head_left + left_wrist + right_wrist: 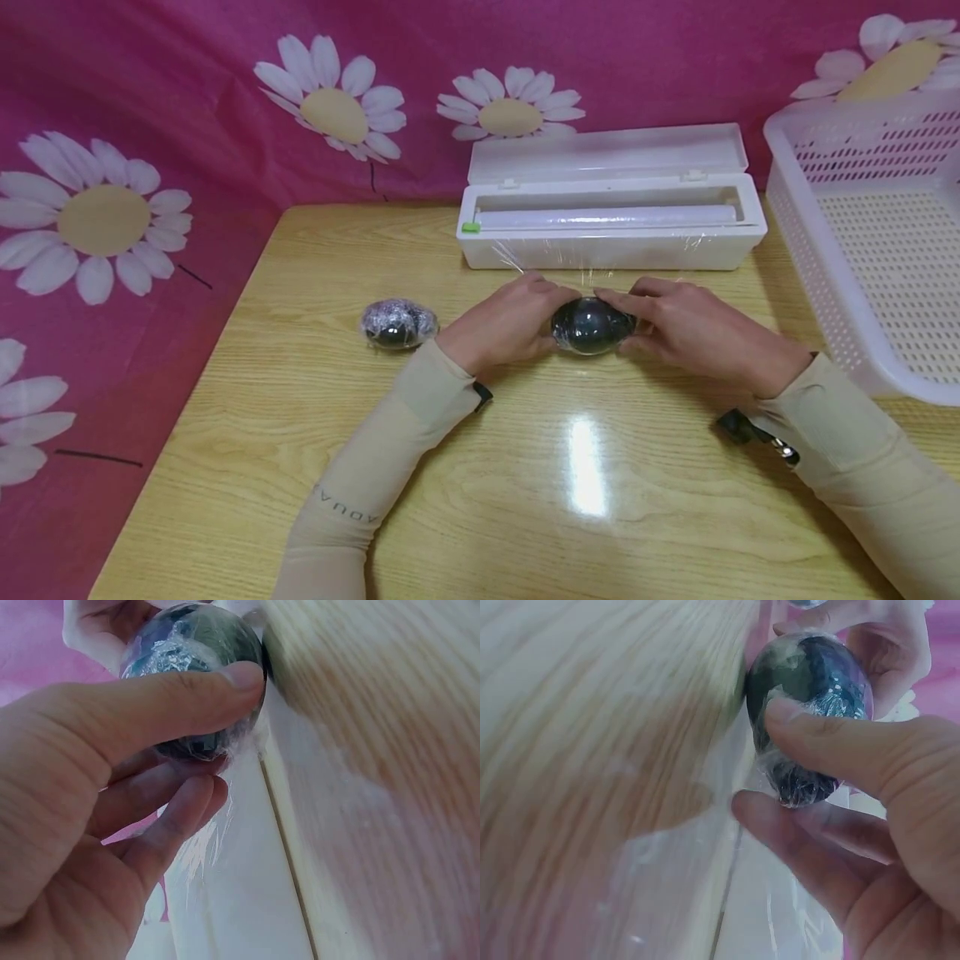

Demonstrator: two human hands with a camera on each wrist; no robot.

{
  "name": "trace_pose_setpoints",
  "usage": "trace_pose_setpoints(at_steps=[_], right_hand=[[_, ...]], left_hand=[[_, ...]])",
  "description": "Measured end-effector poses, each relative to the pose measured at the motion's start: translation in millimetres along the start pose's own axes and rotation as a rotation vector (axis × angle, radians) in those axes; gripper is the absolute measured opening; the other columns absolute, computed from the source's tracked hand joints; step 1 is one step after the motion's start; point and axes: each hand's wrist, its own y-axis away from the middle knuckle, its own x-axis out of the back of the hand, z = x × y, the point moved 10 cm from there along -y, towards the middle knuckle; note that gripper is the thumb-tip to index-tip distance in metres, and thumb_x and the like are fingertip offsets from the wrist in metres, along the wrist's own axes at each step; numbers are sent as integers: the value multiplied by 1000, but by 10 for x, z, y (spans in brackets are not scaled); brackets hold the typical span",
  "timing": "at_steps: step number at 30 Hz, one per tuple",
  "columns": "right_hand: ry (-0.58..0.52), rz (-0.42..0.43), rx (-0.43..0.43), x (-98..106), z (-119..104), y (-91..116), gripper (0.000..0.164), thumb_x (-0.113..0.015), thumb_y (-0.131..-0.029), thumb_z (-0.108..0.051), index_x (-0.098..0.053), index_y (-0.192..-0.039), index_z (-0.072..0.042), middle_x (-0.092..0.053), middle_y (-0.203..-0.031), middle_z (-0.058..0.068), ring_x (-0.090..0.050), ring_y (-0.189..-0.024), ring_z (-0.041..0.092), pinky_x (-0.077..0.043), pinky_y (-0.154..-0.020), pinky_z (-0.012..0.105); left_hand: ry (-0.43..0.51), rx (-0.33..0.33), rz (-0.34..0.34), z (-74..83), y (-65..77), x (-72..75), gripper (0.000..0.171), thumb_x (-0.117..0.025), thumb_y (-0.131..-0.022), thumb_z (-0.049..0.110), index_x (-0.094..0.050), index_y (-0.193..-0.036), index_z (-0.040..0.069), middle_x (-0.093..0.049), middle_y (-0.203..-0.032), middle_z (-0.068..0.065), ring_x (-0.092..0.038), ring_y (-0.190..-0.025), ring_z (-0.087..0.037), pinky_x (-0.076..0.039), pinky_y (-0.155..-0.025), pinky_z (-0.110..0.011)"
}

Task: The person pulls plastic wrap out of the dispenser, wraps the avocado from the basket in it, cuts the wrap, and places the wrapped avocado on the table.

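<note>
Both hands hold one dark, glossy, egg-shaped item (pixel 592 326) wrapped in cling film, low over the table in front of the film dispenser. My left hand (pixel 517 321) grips its left end, the thumb (pixel 187 705) lying across the side. At the other end, my right hand (pixel 686 329) pinches it between thumb (pixel 832 742) and fingers. Crinkled film shows on its sides in both wrist views. Stretched film (pixel 588 271) runs from the dispenser's front towards the item. A second wrapped dark item (pixel 399 323) lies on the table beside the left wrist.
A white cling film dispenser (pixel 600 249) stands at the back with its lid (pixel 607 154) raised and a film roll (pixel 607 217) inside. A white perforated basket (pixel 813 267) is on the right. Flowered pink cloth (pixel 420 92) hangs behind the wooden table (pixel 480 492).
</note>
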Motion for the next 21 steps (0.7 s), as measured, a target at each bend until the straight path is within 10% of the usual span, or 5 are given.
trace_pose_setpoints(at_steps=[21], right_hand=[[-106,104,-71,30,44,-28,65,-91,-77,-16,-65,-136,-10,-72,-118,15,-70,-98,26,-59,-87,48]], left_hand=[[122,63,-31,-83,8,-65,86,-86,-83,32,-45,-154,9,-55,-150,-10,-55,-137,-20,-43,-120,-32]])
